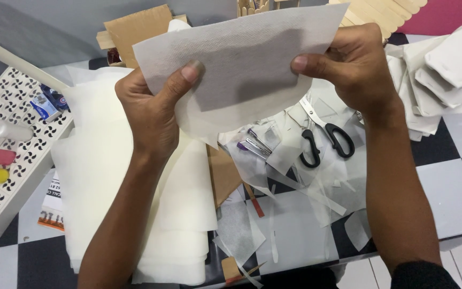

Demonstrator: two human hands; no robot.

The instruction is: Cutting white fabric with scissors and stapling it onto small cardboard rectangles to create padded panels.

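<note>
Both arms come up from the near edge of the table, forearms bare, with a dark sleeve cuff just showing on the right one. The left hand (pixel 151 104) is raised with its back to the camera, thumb pointing up and right, pressed flat in a pinch grip. The right hand (pixel 351 64) sits a bit higher, knuckles curled, thumb pointing left, pinching too.
</note>
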